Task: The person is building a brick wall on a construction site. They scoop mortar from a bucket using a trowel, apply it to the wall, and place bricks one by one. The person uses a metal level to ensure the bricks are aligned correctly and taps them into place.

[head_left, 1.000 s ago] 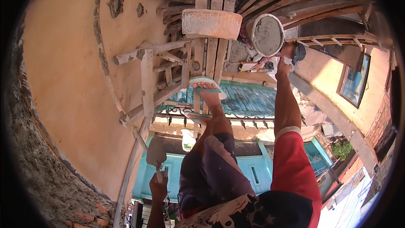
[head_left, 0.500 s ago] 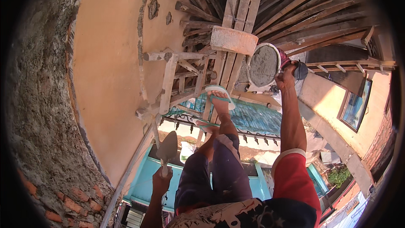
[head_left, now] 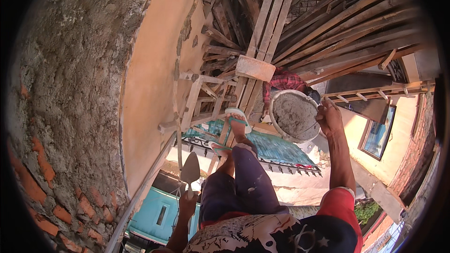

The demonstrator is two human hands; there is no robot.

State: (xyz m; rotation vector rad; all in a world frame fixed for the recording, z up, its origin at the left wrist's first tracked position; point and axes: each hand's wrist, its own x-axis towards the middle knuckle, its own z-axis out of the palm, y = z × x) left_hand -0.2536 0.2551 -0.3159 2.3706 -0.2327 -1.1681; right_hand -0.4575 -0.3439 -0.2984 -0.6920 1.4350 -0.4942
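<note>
My right hand (head_left: 330, 119) is closed at the right edge of a bucket (head_left: 272, 118), holding it out over the drop with my arm stretched. Grey wet mortar (head_left: 294, 115) fills much of the bucket, and its rim is pale and crusted. Whether my fingers grip the rim or a handle is hard to make out. Down by my left side, my left hand (head_left: 188, 203) is wrapped round the handle of a pointed trowel (head_left: 191, 168). The trowel's grey blade points away from me, beside the wall.
My sandalled feet (head_left: 238, 118) stand on narrow scaffold planks (head_left: 268, 23), with a brick-like block (head_left: 255, 68) across them. Rough plaster (head_left: 89, 65) and exposed bricks (head_left: 63, 213) are at left. Below, another person in a checked shirt (head_left: 288, 82) is partly behind the bucket. Timber poles (head_left: 356, 28) lie at far right.
The bucket has shifted right and slightly toward me, held in my right hand. More of the person below now shows. My view has turned, bringing more rough wall in; the trowel remains in my left hand.
</note>
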